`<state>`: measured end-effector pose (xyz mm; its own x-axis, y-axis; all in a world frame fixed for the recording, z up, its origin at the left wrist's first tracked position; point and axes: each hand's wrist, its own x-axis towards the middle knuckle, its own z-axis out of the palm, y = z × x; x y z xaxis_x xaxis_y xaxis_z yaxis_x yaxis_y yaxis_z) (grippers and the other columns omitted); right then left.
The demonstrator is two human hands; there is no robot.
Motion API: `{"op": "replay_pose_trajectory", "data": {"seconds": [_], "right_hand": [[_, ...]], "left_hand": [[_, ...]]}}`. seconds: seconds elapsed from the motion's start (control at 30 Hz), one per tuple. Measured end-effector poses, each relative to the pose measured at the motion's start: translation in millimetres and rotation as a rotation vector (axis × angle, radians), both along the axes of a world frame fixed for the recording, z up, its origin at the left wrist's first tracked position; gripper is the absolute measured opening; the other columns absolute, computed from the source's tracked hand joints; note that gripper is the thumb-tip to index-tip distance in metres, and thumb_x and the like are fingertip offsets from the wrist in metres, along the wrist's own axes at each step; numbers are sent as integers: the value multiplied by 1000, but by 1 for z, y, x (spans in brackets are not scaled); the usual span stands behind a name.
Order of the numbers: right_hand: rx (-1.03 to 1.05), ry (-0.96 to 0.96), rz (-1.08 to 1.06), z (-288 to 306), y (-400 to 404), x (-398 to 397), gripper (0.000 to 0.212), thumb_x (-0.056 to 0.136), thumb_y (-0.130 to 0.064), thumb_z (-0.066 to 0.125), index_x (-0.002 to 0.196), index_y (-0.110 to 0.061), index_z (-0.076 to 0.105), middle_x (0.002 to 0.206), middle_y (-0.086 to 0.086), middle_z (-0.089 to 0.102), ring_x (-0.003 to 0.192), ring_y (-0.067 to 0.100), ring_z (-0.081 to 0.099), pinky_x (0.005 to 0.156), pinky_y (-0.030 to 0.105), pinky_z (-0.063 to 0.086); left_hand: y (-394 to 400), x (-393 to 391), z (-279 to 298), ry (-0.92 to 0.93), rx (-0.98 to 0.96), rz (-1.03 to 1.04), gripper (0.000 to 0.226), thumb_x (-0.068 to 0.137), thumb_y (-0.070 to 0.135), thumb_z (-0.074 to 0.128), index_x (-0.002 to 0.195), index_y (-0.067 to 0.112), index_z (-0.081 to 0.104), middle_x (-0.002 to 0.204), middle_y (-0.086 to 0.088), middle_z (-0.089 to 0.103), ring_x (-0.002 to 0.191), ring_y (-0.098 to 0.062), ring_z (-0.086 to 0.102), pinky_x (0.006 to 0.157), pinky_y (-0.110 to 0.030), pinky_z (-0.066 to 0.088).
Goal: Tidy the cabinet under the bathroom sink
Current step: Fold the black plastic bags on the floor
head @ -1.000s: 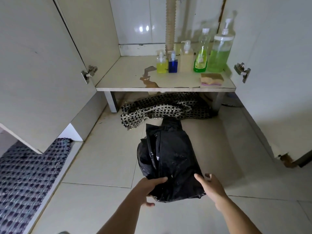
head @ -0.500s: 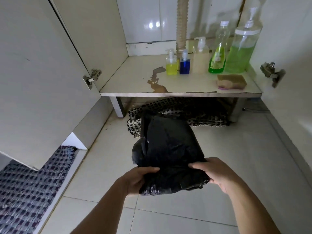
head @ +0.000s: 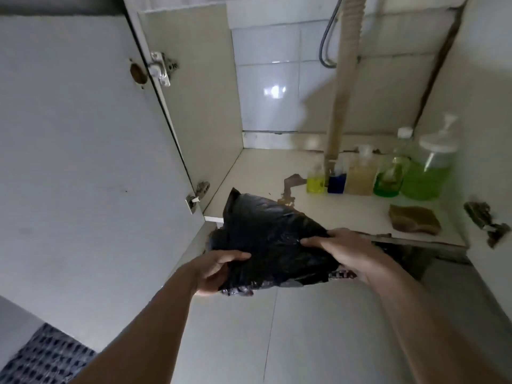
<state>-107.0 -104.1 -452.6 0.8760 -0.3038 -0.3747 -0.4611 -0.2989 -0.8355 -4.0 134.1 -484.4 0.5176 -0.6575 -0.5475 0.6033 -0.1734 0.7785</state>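
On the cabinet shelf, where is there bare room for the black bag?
Free: the shelf's left half, between the left cabinet wall and the yellow bottle, though stained. Crowded: the bottle row at the back right, with the sponge in front.

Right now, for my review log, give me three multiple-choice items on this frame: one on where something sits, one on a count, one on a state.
1. Where on the cabinet shelf do the bottles stand?
A. along the back, right of the drain pipe's foot and beside it
B. at the front left corner
C. on the floor tiles

2. How many bottles stand in that row?
A. two
B. five
C. eight

3. How is the black plastic bag held?
A. lying loose on the shelf
B. hanging from the door hinge
C. gripped by both hands

Answers:
1 A, the row runs from the yellow bottle at the drain pipe rightward to the large green pump bottle.
2 B, yellow, blue, beige and two green.
3 C, left hand and right hand both clasp it.
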Motion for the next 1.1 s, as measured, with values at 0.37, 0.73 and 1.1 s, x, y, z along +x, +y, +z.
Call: {"op": "replay_pose_trajectory", "data": {"seconds": [0.37,0.73,1.1], "right_hand": [[-89,-2,62,110,7,70,48,79,-52,68,101,-10,69,100,8,74,100,23,68,94,40,54],[-282,-218,23,18,-5,163,36,80,-26,71,113,-19,60,109,5,67,103,25,62,89,38,50],[-476,-242,-142,-82,-18,232,52,93,-43,52,138,-20,41,131,4,53,118,21,54,95,30,47]], "left_hand": [[12,65,114,-201,-145,115,28,76,19,63,100,4,61,89,-14,75,92,-32,69,92,-45,52],[-32,176,50,-437,218,267,51,72,20,80,116,9,58,105,-16,70,96,-33,68,90,-45,54],[-73,187,-47,-1544,1064,32,55,97,43,35,146,19,37,154,-14,30,141,-34,31,109,-52,32]]}}
